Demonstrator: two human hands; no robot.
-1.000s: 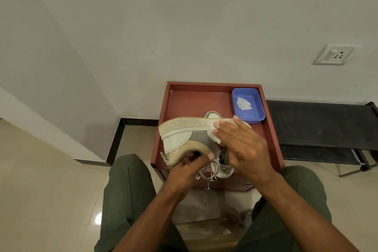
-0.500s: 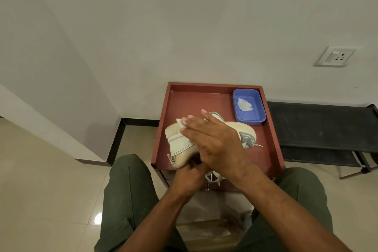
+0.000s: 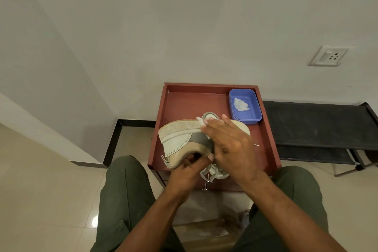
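Nearest to me, the knees (image 3: 126, 186) flank the near edge of the table (image 3: 184, 102).

Left hand (image 3: 184, 176): fingers are curled into the opening of the shoe (image 3: 180, 137) and the thumb is clamped on the outside of the collar. I rate this a firm grasp.

The shoe is held over the near half of the table and lies on its side. Its heel points to the near left corner and its sole faces the far edge. I cannot tell whether it rests on the table or hangs clear. Grey and white loops show beneath it at the near edge. They may be laces or a second shoe, but they are too hidden to say.

Right hand (image 3: 229, 145): it lies flat across the toe half with straight fingers, pressing a wipe (image 3: 201, 121) onto the sole's rim. It presses and does not clench.

Handling, in my judgement:
- The shoe is light, with a stiff sole and a soft upper that gives under pressure.
- The collar and heel are the sound places to hold.
- The flat sole edge will take the rubbing.
- The damp wipe may slip out from under flat fingers.

At the far right corner stands a blue dish (image 3: 245, 121) with a crumpled tissue (image 3: 241, 104) in it. It sits near the shoe's toe, apart from it.

Beyond the right edge is a black bench (image 3: 317, 125), and above it on the wall is a socket (image 3: 329, 56).
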